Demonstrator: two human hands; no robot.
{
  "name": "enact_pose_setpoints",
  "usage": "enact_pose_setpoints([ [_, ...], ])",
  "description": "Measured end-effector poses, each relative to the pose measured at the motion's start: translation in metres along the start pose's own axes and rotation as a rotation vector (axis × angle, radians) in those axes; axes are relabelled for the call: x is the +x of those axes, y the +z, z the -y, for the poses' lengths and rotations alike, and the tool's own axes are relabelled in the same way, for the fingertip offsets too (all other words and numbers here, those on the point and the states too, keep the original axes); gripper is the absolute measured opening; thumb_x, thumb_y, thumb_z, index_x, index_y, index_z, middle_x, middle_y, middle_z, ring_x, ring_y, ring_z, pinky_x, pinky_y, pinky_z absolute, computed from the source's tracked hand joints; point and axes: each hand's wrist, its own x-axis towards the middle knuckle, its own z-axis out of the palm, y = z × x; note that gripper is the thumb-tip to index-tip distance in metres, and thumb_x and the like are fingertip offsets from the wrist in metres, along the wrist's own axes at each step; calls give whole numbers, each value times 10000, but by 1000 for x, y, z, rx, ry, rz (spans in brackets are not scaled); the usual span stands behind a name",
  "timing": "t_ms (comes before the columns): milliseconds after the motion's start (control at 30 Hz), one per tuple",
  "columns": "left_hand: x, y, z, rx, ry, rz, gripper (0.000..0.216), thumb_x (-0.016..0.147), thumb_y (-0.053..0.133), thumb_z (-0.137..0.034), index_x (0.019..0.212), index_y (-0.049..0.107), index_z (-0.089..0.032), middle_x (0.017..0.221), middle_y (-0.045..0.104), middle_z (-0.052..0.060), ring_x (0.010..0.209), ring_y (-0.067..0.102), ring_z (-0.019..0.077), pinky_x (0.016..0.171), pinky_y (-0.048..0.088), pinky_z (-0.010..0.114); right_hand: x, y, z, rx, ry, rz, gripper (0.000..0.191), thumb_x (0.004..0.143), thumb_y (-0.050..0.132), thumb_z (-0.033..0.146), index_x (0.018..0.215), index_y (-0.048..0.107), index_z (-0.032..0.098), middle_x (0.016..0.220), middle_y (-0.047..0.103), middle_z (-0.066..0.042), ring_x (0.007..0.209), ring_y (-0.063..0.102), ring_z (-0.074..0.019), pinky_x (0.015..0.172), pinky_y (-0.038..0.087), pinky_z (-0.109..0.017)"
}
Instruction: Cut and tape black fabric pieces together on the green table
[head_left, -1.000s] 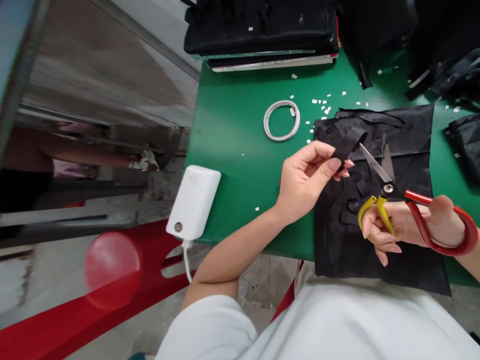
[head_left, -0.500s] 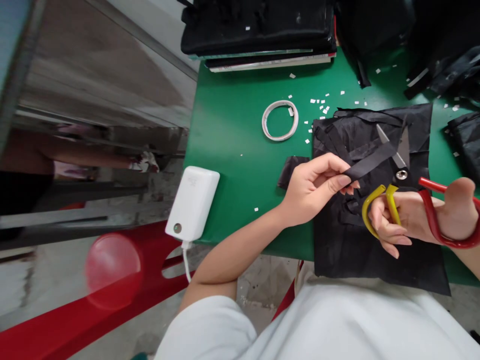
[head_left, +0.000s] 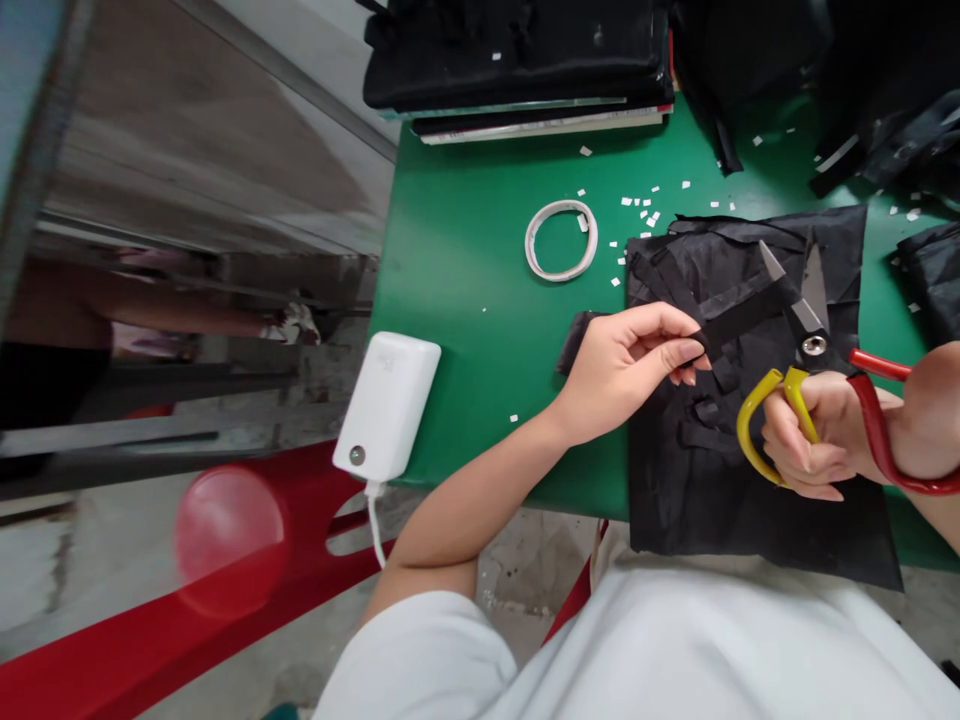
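My left hand [head_left: 626, 365] pinches one end of a narrow black fabric strip [head_left: 742, 315] between thumb and fingers, holding it over a black fabric sheet [head_left: 757, 480]. My right hand [head_left: 840, 440] grips scissors [head_left: 806, 345] with a yellow and a red handle; the blades are apart around the strip's far end. A small black cut piece [head_left: 576, 340] lies on the green table [head_left: 465, 260] just left of my left hand. More black strips lie on the sheet.
A white tape ring [head_left: 562, 240] and several small white scraps lie on the table behind the sheet. A white power bank [head_left: 387, 405] with a cable sits at the table's left front corner. Stacked black material [head_left: 517, 50] fills the back edge; a red frame [head_left: 187, 610] is below left.
My right hand carried the scissors up and right, bringing the blades onto the strip. A small black piece that my left hand held now lies on the table beside it.
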Motion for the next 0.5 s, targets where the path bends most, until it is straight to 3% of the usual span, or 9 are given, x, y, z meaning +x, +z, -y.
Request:
enact_pose_setpoints([
  [233,0,0,-1,6,35,3,301,767,804,-379,734,636,-131,629,699,8,517,634,85,529,554,183,-5,2,-11,98,34,-67,773,666,419,957,588,546,198,403,323,83,275,274,-71,307,379,-232],
  [400,0,0,1,-18,31,15,199,780,787,-253,743,639,-125,636,702,-1,524,643,73,531,547,153,0,-2,-8,107,-40,25,809,729,305,949,612,572,194,332,247,113,191,210,-75,246,342,-236],
  [500,-1,0,3,-38,30,36,164,796,766,-218,763,635,-125,651,703,-2,539,648,71,543,549,146,2,-6,-3,10,-84,-36,852,695,257,978,624,589,197,335,229,112,201,215,-85,253,350,-255],
])
